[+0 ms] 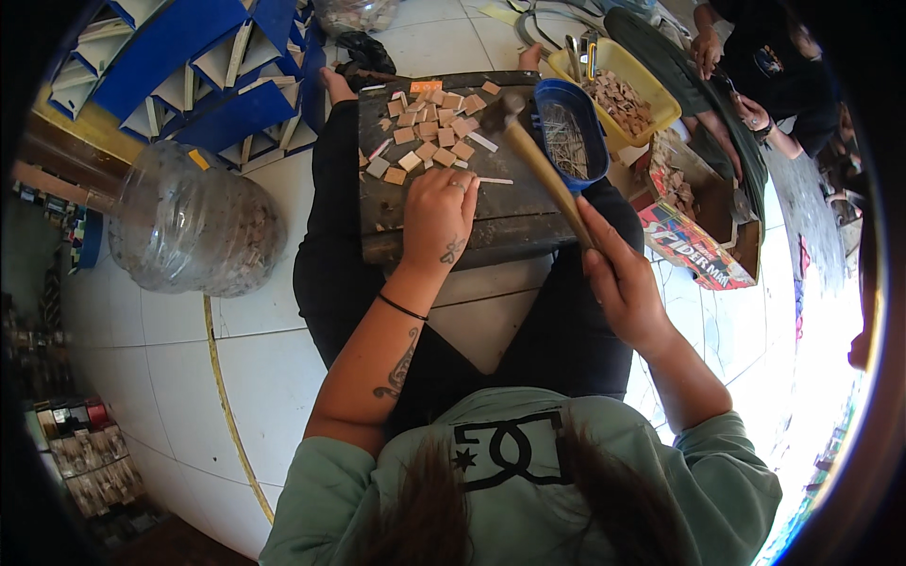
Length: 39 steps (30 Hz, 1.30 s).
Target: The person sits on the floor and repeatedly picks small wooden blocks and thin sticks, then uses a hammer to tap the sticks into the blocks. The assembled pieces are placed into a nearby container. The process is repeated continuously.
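Blue racks: far off beyond the left fingers, up and to their left (212, 118)
Plastic jar: clear and wide, left of the left fingers and well apart from them (198, 222)
Left hand: fingers curled close together, tips down on the block (439, 212) – whether they pinch or only press, I cannot tell
Wooden tiles: small and brown, loosely heaped just beyond the left fingertips (427, 130)
Pale strip: thin, running right from the left fingertips, which hide its near end (495, 181)
Hammer: head out ahead of the right fingers, raised above the block, the handle partly in front of the blue tub (547, 174)
Blue tub: just beyond the right fingers, nails inside (557, 88)
Right hand: fingers wrapped around the lower handle (623, 283)
Yellow basket: farther out past the tub from the right fingers, filled with wood pieces (661, 99)
Cardboard box: right of the right fingers, open, wood pieces inside (694, 245)
Co-worker's hand: well beyond the right fingers, farther right (752, 113)
Dark block: worn and scuffed, under the left fingers (510, 212)
Floor: white tiles, below and around both hands – a yellow line lies left of the left fingers (179, 368)
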Each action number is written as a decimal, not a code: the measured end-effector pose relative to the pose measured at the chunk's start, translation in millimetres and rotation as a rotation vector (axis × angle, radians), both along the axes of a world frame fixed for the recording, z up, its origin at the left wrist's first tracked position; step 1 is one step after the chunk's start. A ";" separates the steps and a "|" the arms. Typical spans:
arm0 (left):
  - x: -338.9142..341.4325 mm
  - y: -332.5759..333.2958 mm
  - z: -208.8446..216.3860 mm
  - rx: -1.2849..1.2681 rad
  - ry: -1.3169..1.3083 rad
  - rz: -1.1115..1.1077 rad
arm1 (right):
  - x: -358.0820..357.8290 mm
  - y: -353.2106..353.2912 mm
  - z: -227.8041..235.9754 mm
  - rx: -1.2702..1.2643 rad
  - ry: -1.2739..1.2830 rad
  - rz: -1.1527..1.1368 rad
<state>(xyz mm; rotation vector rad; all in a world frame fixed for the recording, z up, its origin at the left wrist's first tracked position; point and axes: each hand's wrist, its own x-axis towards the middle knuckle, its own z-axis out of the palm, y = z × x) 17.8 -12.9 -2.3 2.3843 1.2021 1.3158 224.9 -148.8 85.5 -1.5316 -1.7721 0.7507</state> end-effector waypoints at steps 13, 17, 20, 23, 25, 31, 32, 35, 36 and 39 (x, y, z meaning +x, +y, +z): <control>-6.4 -14.7 28.2 -0.479 -0.379 -0.143 | -35.6 38.7 -37.0 0.300 -0.382 -0.130; 12.9 -24.9 39.3 -0.455 -0.481 -0.305 | -27.3 47.4 -21.4 0.136 0.046 -0.043; 15.5 -24.7 43.1 -0.504 -0.466 -0.359 | -12.7 61.4 -21.0 -0.091 0.412 -0.038; 4.3 -14.7 40.4 -0.504 -0.373 -0.297 | 30.3 80.9 -13.7 -0.077 0.426 -0.114; -9.4 -1.4 36.0 -0.489 -0.334 -0.198 | 78.4 111.6 -1.0 0.037 0.354 -0.309; -39.6 38.5 26.6 -0.215 0.100 0.073 | 130.9 165.6 -2.3 0.363 -0.497 -0.602; -39.3 41.8 24.9 -0.179 0.129 0.080 | 122.4 162.7 -6.0 0.391 -0.480 -0.509; -33.2 43.9 20.3 -0.149 0.221 0.100 | 87.8 154.3 -9.5 0.299 -0.468 -0.219; -31.1 43.7 19.2 -0.144 0.246 0.106 | 77.2 154.3 -9.6 0.325 -0.576 -0.159; -25.8 42.4 16.9 -0.125 0.251 0.141 | 55.5 163.1 -11.6 0.390 -0.895 -0.024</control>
